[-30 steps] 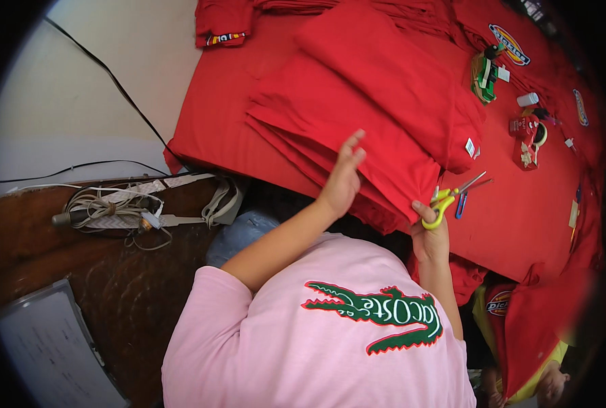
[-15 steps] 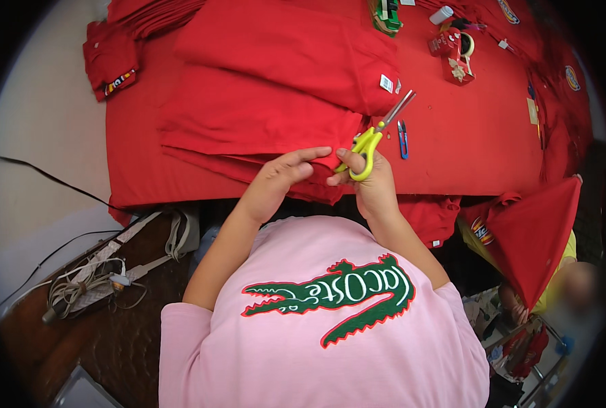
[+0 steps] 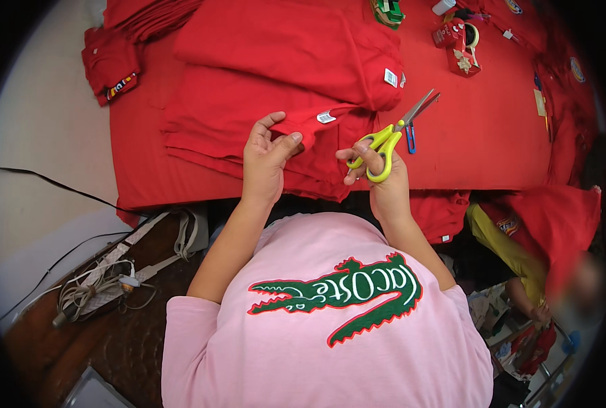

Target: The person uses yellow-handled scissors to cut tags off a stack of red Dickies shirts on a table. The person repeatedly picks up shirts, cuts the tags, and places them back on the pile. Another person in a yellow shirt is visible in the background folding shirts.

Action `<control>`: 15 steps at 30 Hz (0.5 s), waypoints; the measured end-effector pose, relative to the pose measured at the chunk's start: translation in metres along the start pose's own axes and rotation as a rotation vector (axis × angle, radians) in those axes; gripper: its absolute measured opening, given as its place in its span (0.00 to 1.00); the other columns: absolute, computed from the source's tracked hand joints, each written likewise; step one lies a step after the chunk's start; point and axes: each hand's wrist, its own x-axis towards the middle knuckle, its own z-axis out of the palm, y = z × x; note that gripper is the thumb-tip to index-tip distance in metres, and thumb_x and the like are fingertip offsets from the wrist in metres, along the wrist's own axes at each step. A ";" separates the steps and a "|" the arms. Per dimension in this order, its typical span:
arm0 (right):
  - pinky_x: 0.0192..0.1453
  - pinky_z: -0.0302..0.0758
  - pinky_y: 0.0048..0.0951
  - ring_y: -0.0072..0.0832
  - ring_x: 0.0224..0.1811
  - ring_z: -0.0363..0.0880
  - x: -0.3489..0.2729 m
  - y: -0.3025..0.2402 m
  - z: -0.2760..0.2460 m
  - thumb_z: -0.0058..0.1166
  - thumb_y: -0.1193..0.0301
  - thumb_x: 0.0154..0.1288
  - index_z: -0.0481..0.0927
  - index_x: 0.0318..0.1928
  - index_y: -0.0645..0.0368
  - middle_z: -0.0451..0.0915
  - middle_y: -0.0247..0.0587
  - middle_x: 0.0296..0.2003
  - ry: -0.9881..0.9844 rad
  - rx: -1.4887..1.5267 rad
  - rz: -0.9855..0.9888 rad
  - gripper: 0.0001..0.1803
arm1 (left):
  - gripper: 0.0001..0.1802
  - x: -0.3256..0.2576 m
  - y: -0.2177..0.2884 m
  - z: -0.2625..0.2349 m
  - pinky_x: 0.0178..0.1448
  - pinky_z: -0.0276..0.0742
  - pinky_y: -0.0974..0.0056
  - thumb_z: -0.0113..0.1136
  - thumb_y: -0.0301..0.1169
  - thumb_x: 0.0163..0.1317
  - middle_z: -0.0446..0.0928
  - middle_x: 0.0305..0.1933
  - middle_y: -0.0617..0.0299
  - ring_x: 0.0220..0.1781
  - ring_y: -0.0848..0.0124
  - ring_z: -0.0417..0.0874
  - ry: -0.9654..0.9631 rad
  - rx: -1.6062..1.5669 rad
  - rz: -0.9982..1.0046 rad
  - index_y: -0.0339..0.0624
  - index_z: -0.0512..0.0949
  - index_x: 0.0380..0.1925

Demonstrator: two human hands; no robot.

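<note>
Several red garments lie stacked and folded in front of me on the red-covered table. My left hand pinches the edge of the top garment between thumb and fingers, lifting it a little. A white label shows on the cloth just beyond those fingers. Yellow-green scissors are in my right hand, with fingers through the handles. Their blades are slightly parted and point away to the upper right, over the table and apart from the garment.
Blue thread snips lie past the scissors. Farther back are a red box with tape, a green tape dispenser and a white bottle. Another folded red garment sits far left. A co-worker handles red cloth at right.
My hands have moved apart. The left has gone left and turned up the garment's edge, bringing its label into view; the right has shifted right, and the scissor blades have opened slightly.
</note>
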 end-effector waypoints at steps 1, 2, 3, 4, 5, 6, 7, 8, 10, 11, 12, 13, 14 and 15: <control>0.33 0.81 0.25 0.27 0.28 0.85 -0.001 0.001 0.000 0.65 0.65 0.76 0.78 0.48 0.61 0.89 0.55 0.40 -0.004 -0.004 0.019 0.13 | 0.28 0.001 -0.003 -0.002 0.60 0.84 0.62 0.63 0.17 0.69 0.76 0.58 0.57 0.53 0.71 0.85 -0.017 -0.002 0.006 0.34 0.68 0.68; 0.33 0.81 0.25 0.27 0.28 0.85 -0.001 0.001 0.000 0.64 0.65 0.75 0.78 0.48 0.61 0.89 0.55 0.40 -0.008 -0.008 0.037 0.13 | 0.29 0.003 -0.005 -0.005 0.60 0.84 0.63 0.63 0.16 0.68 0.75 0.59 0.56 0.53 0.71 0.85 -0.034 -0.006 0.011 0.35 0.67 0.68; 0.33 0.81 0.25 0.26 0.28 0.85 -0.001 0.002 0.000 0.64 0.65 0.75 0.78 0.48 0.61 0.89 0.55 0.40 -0.013 -0.013 0.056 0.13 | 0.30 0.004 -0.006 -0.006 0.60 0.84 0.63 0.64 0.14 0.67 0.74 0.60 0.56 0.54 0.71 0.85 -0.051 -0.009 0.017 0.35 0.67 0.68; 0.34 0.81 0.25 0.27 0.29 0.85 -0.001 0.003 0.000 0.65 0.65 0.74 0.78 0.48 0.61 0.88 0.55 0.40 -0.010 -0.026 0.064 0.14 | 0.30 0.004 -0.007 -0.006 0.59 0.85 0.64 0.63 0.14 0.67 0.75 0.58 0.56 0.52 0.72 0.85 -0.075 0.008 0.043 0.35 0.67 0.67; 0.34 0.81 0.25 0.27 0.30 0.85 0.000 0.005 0.000 0.66 0.64 0.73 0.78 0.48 0.60 0.88 0.55 0.41 -0.009 -0.038 0.072 0.15 | 0.29 0.003 -0.005 -0.004 0.57 0.85 0.64 0.63 0.13 0.67 0.76 0.56 0.57 0.50 0.73 0.85 -0.096 0.025 0.071 0.35 0.67 0.67; 0.35 0.80 0.25 0.28 0.31 0.85 0.001 0.006 0.000 0.67 0.63 0.72 0.78 0.48 0.60 0.87 0.55 0.41 -0.008 -0.051 0.081 0.16 | 0.29 0.003 -0.004 -0.002 0.56 0.85 0.65 0.62 0.13 0.67 0.77 0.54 0.57 0.49 0.74 0.84 -0.118 0.042 0.098 0.35 0.67 0.67; 0.34 0.80 0.25 0.28 0.31 0.85 0.002 0.007 0.001 0.67 0.63 0.72 0.78 0.48 0.60 0.87 0.55 0.41 -0.007 -0.044 0.092 0.16 | 0.29 0.001 -0.004 0.000 0.56 0.85 0.66 0.62 0.12 0.67 0.77 0.54 0.57 0.49 0.74 0.84 -0.128 0.019 0.099 0.35 0.67 0.67; 0.34 0.80 0.25 0.28 0.31 0.85 0.003 0.008 0.002 0.67 0.63 0.72 0.78 0.48 0.60 0.87 0.55 0.41 -0.011 -0.037 0.101 0.16 | 0.29 0.000 -0.004 0.002 0.56 0.84 0.66 0.61 0.12 0.67 0.77 0.54 0.57 0.49 0.75 0.84 -0.137 -0.003 0.103 0.35 0.67 0.67; 0.34 0.80 0.25 0.27 0.30 0.85 0.007 0.009 0.005 0.67 0.62 0.73 0.77 0.49 0.60 0.87 0.54 0.41 -0.031 -0.023 0.110 0.17 | 0.29 -0.001 -0.004 0.004 0.56 0.84 0.67 0.61 0.12 0.67 0.77 0.53 0.57 0.50 0.75 0.83 -0.144 -0.019 0.117 0.35 0.67 0.67; 0.34 0.80 0.25 0.27 0.30 0.85 0.008 0.008 0.007 0.67 0.62 0.73 0.77 0.50 0.60 0.87 0.53 0.41 -0.045 -0.018 0.110 0.18 | 0.29 -0.001 -0.005 0.004 0.56 0.83 0.67 0.61 0.12 0.67 0.77 0.53 0.58 0.50 0.75 0.83 -0.145 -0.014 0.125 0.35 0.67 0.67; 0.34 0.80 0.24 0.26 0.30 0.85 0.009 0.008 0.010 0.67 0.62 0.73 0.77 0.51 0.60 0.87 0.52 0.41 -0.061 -0.014 0.109 0.18 | 0.29 -0.002 -0.006 0.004 0.57 0.83 0.68 0.61 0.12 0.67 0.78 0.52 0.58 0.51 0.76 0.83 -0.145 -0.010 0.134 0.35 0.67 0.67; 0.34 0.79 0.24 0.25 0.31 0.84 0.009 0.007 0.014 0.68 0.62 0.72 0.77 0.52 0.59 0.86 0.48 0.42 -0.045 -0.006 0.115 0.18 | 0.30 -0.002 -0.006 0.005 0.56 0.83 0.68 0.61 0.12 0.67 0.78 0.52 0.58 0.49 0.76 0.83 -0.155 -0.003 0.130 0.36 0.67 0.67; 0.35 0.79 0.24 0.24 0.33 0.84 0.010 0.006 0.022 0.68 0.63 0.72 0.76 0.52 0.59 0.85 0.44 0.42 -0.032 0.003 0.122 0.19 | 0.30 -0.003 -0.005 0.004 0.54 0.83 0.69 0.61 0.12 0.67 0.78 0.51 0.58 0.48 0.76 0.83 -0.164 0.005 0.127 0.36 0.67 0.68; 0.35 0.79 0.23 0.22 0.34 0.84 0.011 0.005 0.027 0.69 0.63 0.72 0.76 0.53 0.58 0.85 0.41 0.42 -0.021 0.010 0.129 0.19 | 0.31 -0.005 -0.004 0.003 0.53 0.84 0.69 0.61 0.12 0.67 0.79 0.50 0.59 0.47 0.76 0.83 -0.171 0.012 0.126 0.37 0.67 0.68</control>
